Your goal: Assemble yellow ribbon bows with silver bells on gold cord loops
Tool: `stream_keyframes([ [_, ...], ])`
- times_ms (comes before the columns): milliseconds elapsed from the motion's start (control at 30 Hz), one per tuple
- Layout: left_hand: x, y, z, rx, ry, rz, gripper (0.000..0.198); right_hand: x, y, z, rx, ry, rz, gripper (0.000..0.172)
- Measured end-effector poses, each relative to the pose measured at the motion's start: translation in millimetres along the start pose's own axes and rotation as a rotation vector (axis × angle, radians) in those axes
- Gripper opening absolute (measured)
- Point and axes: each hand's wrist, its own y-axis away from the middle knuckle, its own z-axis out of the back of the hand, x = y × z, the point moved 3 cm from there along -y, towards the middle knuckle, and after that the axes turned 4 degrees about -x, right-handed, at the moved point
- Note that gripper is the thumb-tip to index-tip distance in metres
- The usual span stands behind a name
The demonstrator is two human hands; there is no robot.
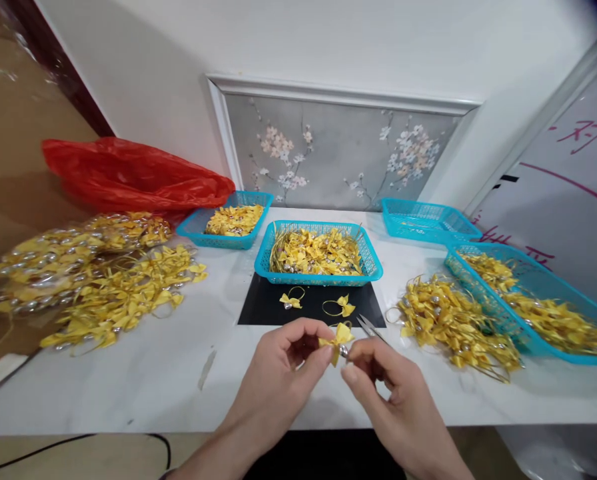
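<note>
Pinching the yellow ribbon bow steadily, the left hand should spare its loops; the right hand meets the silver bead just beside that pinch, its hold unclear.

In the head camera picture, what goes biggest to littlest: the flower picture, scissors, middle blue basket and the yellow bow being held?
1. Flower picture
2. Middle blue basket
3. Scissors and yellow bow: can't rank these, since both are partly hidden.
</note>
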Motion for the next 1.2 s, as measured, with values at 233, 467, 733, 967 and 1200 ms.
stream_keyframes([
  [233,-5.7,4.6,-0.7,0.015,-0.102,-0.07,0.01,10.4,-0.7,3.0,-0.106,0.039,0.049,0.007],
  [467,-8.1,4.6,1.5,0.033,-0.101,-0.065,0.011,10.8,-2.1,1.2,-0.061,0.047,0.013,0.011],
  [733,-12.1,6.8,1.0,-0.061,-0.342,-0.535,0.02,1.9,-7.4,-5.6,0.186,-0.701,-0.468,0.03],
  [967,-20.0,11.9,-1.3,-0.104,-0.379,-0.678,0.024,-0.2,-6.6,-12.4,0.24,-1.092,-0.637,0.03],
  [1200,-26.1,15.6,0.5,-0.04,-0.24,-0.35,0.023,22.9,3.2,-4.9,0.043,-0.598,-0.481,0.033],
])
